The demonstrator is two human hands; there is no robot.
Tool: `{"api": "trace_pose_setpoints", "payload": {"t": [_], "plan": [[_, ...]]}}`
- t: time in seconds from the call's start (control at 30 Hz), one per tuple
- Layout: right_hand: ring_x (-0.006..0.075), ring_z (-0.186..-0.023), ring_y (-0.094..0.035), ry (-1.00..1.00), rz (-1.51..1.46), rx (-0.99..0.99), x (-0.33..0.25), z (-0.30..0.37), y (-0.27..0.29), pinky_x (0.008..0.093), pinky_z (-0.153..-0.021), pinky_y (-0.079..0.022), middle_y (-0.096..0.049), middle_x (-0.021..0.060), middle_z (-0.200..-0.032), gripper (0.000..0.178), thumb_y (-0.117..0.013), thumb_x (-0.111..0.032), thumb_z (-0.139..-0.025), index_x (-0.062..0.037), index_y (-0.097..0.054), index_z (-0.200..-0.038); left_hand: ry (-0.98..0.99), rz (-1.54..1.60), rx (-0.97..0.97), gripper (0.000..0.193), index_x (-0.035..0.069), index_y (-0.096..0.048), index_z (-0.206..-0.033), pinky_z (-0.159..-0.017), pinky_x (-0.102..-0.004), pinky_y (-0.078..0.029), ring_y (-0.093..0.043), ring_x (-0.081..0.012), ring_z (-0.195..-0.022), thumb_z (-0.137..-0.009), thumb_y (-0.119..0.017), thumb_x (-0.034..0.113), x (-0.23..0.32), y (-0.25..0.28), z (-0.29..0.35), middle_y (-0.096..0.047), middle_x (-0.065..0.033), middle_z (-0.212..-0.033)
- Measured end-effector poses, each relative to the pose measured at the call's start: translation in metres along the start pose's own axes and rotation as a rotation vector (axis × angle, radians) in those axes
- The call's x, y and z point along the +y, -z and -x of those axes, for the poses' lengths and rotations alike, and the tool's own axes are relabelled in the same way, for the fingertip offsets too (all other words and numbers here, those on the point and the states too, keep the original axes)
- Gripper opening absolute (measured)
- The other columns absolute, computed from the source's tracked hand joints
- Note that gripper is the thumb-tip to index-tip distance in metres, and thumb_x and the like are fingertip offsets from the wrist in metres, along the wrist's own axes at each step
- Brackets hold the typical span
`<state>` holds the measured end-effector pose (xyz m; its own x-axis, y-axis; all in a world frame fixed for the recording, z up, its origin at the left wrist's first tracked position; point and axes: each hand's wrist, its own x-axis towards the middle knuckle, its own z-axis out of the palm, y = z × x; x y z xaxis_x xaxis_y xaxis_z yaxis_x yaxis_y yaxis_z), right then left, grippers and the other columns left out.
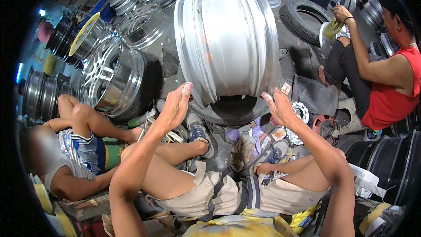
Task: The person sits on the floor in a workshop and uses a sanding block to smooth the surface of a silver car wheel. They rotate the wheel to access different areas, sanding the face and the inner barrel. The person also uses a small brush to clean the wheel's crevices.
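A large silver wheel rim (228, 48) stands in front of me with its barrel facing me, above a dark tyre (232, 115). Orange-brown marks show on the left part of its barrel. My left hand (176, 105) is at the lower left flange, thumb up and fingers curled, partly hidden. At the lower right flange is my right hand (280, 107), its thumb and forefinger on either side of the edge. A small pale piece (286, 88) shows beside the right fingertips; whether they hold it, I cannot tell.
Several rims surround me, including a polished spoked wheel (112, 74) at left and dark rims (386, 162) at right. A co-worker in a red top (392, 90) works with a cloth (333, 27). Another person (81, 149) sits close at left. Rags (247, 147) lie between my feet.
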<state>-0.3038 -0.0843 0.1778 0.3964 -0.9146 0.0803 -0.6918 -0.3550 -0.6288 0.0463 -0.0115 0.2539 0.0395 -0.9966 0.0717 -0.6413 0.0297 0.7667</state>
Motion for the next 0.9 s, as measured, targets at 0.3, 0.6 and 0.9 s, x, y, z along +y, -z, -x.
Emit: {"api": "trace_pose_setpoints", "payload": {"t": [0.3, 0.6, 0.9], "plan": [[0.0537, -0.082, -0.062, -0.006, 0.050, 0.185, -0.011, -0.028, 0.009, 0.0550, -0.075, -0.048, -0.064, 0.0327, -0.083, 0.057, -0.043, -0.044, -0.109, 0.0058, -0.065, -0.093, -0.055, 0.045, 0.292, 0.061, -0.009, -0.053, -0.087, -0.067, -0.0431, -0.041, -0.043, -0.0197, -0.070, -0.112, -0.036, 0.045, 0.001, -0.011, -0.048, -0.043, -0.0167, -0.070], [0.0379, -0.056, -0.039, 0.038, -0.090, 0.403, -0.076, -0.118, 0.063, 0.0499, -0.061, -0.040, -0.039, 0.0266, -0.062, 0.071, -0.045, -0.052, -0.108, 0.0094, -0.051, -0.072, 0.165, 0.641, 0.309, 0.048, -0.003, -0.070, -0.112, -0.084, -0.0319, -0.050, -0.062, -0.0126, -0.092, -0.109, -0.054, 0.042, 0.030, 0.059, -0.150, -0.072, -0.0075, -0.106], [0.0222, -0.050, -0.053, -0.033, -0.140, 0.170, -0.067, -0.080, 0.080, 0.0411, -0.056, -0.045, -0.044, 0.0134, -0.055, 0.071, -0.052, -0.054, -0.105, 0.0070, -0.054, -0.070, 0.017, 0.384, -0.229, 0.065, -0.001, -0.050, -0.145, -0.095, -0.0334, -0.052, -0.063, -0.0142, -0.109, -0.092, -0.079, 0.022, 0.028, 0.066, -0.074, -0.069, -0.0079, -0.123]]}}
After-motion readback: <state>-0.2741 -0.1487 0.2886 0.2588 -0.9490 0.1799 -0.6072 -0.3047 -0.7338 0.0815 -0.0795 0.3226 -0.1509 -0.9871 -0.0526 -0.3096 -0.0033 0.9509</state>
